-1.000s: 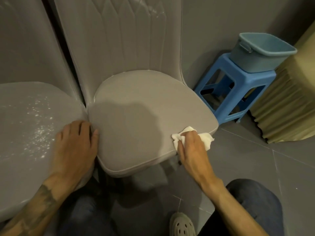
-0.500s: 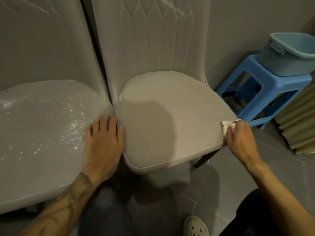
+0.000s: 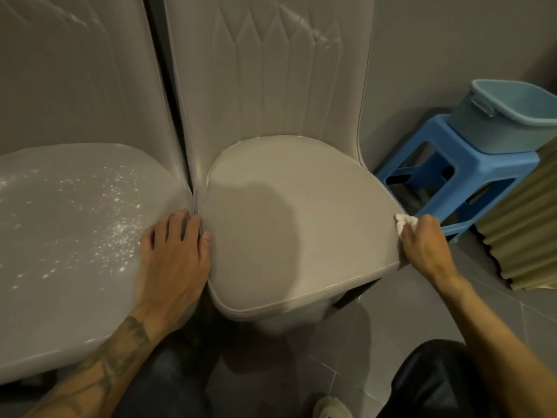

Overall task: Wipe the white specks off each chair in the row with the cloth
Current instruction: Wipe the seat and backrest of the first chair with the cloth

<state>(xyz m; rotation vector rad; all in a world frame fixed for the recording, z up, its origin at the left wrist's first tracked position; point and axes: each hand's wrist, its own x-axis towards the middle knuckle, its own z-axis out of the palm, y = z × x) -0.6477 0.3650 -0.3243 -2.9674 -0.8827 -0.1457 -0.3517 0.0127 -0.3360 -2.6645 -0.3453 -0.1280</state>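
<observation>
Cloth [image 3: 402,222] pinched by right hand [image 3: 425,245] fingers at chair [image 3: 286,221] edge; left hand [image 3: 174,254] fingers spread.

Dim, flat indoor light fills my feed, falling from above and behind the wearer's head. A soft, rounded shadow [image 3: 265,224] sits on the right chair seat [image 3: 331,206], whose rear rim catches a pale sheen. Streaks of glare cross the tops of both chair backs [image 3: 313,34]. On the left chair seat [image 3: 60,297] the white specks [image 3: 120,233] glow, and the cloth [image 3: 404,221] shows as the brightest spot. I read slight blur on the left hand [image 3: 174,260] and its forearm. The wide lens bows the chair backs outward toward the corners. Under the seats the picture sinks to near black, and the shoe [image 3: 330,407] at the bottom edge is soft.
</observation>
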